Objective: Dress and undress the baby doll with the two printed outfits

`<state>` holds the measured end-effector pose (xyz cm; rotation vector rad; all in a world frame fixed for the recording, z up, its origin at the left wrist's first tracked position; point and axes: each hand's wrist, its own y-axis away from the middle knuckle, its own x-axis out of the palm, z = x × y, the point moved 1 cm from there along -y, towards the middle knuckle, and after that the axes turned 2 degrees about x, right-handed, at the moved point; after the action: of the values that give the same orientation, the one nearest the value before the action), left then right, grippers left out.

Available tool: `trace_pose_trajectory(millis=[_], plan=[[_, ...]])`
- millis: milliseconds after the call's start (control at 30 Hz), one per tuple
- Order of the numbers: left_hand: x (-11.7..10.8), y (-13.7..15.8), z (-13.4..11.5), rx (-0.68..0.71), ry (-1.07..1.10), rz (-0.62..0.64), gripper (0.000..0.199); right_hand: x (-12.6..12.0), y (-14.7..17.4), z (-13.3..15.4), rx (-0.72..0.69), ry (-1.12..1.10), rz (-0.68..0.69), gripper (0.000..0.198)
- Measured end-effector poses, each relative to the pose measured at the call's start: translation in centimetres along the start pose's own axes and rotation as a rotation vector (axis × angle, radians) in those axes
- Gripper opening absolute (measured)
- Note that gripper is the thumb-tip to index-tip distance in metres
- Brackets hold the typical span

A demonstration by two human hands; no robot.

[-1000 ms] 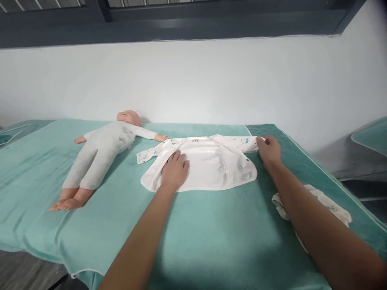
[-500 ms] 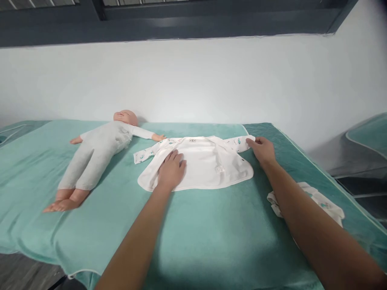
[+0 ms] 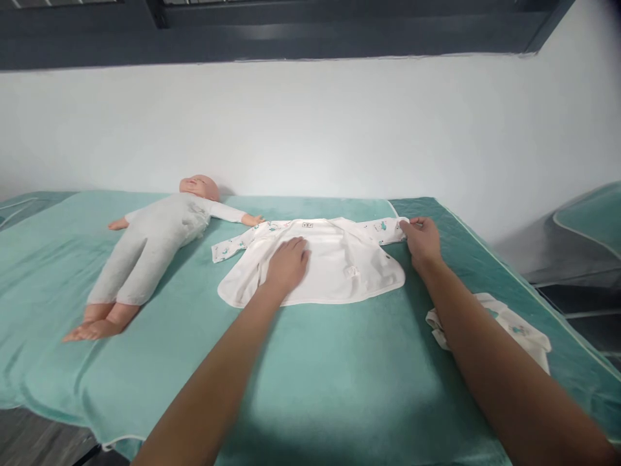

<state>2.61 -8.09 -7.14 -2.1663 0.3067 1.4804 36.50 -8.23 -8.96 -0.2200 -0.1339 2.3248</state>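
A white baby shirt [image 3: 330, 272] with small printed figures on its sleeves lies spread open, inside facing up, on the green cover [image 3: 310, 369]. Its two sleeves stretch out to the sides. My left hand [image 3: 287, 264] rests flat on the left part of the shirt body, fingers extended. At the end of the right sleeve, my right hand [image 3: 422, 239] pinches the cuff between thumb and fingers. A baby doll [image 3: 155, 239] in a pale body suit lies on its back to the left, one hand close to the shirt's left shoulder.
Another folded white printed garment [image 3: 517, 330] lies at the right, partly behind my right forearm. A white wall [image 3: 310, 129] rises behind the bed, with a dark frame [image 3: 310, 32] above. A further green-covered surface [image 3: 592, 217] stands at the far right.
My left hand has slid a little to the right and up across the shirt. My right hand keeps its pinch on the sleeve cuff, hardly moved.
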Motion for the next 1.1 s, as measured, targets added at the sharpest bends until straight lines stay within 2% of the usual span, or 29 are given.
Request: trace_pose_trajectory(millis=[267,367,500,733,900,967,1100], plan=[[3.2,-7.6,-2.8,0.163,0.051,0.062,0.044,0.9,0.0,-1.0,-0.095,0.068,0.114,0.056],[3.9,-9.0,-3.1,0.202,0.053,0.067,0.046,0.9,-0.2,-1.5,-0.140,0.049,0.127,0.061],[4.0,-9.7,-3.0,0.184,0.031,0.072,0.051,0.8,-0.4,-1.9,-0.221,0.062,0.112,0.061],[4.0,-9.3,-2.9,0.171,-0.028,0.129,0.049,0.3,-0.2,-1.7,-0.196,0.376,0.034,0.055],[4.0,-7.1,-3.8,0.153,-0.038,0.170,0.052,0.2,1.1,-0.1,-0.388,0.479,-0.010,0.044],[4.0,-5.8,-4.3,0.142,-0.037,0.165,0.052,0.6,2.3,0.9,-0.454,0.461,0.067,0.039],[3.5,-2.8,-5.2,0.169,-0.043,0.128,0.051,1.5,5.8,3.5,-0.640,0.445,0.313,0.020]])
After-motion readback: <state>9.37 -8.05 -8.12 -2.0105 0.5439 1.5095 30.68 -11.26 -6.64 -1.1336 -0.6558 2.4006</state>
